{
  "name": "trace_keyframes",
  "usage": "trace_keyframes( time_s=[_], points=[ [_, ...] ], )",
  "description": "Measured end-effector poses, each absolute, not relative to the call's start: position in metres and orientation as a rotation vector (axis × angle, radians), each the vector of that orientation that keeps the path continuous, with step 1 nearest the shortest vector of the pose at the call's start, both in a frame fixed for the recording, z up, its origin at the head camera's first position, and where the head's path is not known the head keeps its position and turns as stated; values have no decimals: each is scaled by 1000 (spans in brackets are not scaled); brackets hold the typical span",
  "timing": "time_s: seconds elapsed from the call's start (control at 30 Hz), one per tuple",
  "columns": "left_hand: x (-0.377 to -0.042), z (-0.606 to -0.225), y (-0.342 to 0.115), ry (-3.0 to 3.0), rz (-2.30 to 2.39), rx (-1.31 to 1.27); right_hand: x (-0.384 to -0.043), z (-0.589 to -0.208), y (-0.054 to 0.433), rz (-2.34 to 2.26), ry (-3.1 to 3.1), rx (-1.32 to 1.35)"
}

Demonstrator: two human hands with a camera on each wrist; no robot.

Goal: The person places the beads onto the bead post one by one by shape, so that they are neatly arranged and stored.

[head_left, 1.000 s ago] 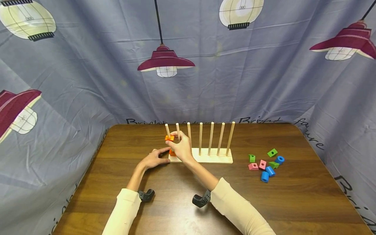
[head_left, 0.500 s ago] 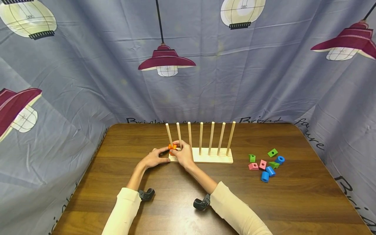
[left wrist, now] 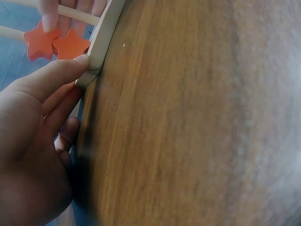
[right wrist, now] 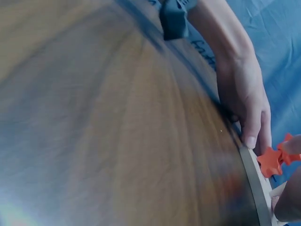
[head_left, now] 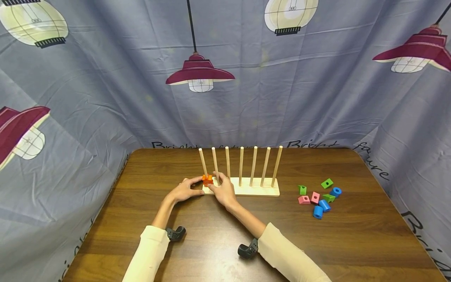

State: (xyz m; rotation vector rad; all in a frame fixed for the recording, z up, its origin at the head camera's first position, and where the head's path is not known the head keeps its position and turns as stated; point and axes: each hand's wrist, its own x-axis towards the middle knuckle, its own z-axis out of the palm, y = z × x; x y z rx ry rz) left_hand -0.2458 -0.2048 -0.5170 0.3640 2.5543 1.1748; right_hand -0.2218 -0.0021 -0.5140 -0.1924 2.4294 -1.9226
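Note:
A pale wooden peg board (head_left: 255,188) carries a row of several upright dowels. Two orange star-shaped beads sit stacked on its leftmost dowel; the upper star (left wrist: 40,41) and the lower star (left wrist: 70,45) touch each other in the left wrist view. My left hand (head_left: 183,191) grips the board's left end, thumb at the front corner and fingers behind. My right hand (head_left: 224,192) is just right of the stars, its thumb and fingers spread apart. One of its digits rests against the upper star in the left wrist view.
Right of the board lie loose beads: green blocks (head_left: 327,183), pink blocks (head_left: 304,200) and blue cylinders (head_left: 318,212). The brown wooden table (head_left: 148,164) ends at a grey-blue curtain (head_left: 239,113) behind and at both sides.
My right hand brought the upper star down the leftmost dowel onto the lower one. Its fingers then spread and shifted slightly right. My left hand stayed at the board's end.

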Motion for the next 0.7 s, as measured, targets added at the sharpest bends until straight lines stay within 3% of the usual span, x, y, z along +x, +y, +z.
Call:
trace_keyframes(
  time_s=[0.27,0.5,0.7],
  points=[
    [-247,-516,-204,2568,1159,360,-199,-507,34,-1906,2344,-287],
    [-246,-517,-204,2571,1146,356,-184,-480,84,-1941,2354,-328],
    [-246,-517,-204,2564,1148,349,-184,-497,139,-1985,2472,-346]
  ],
)
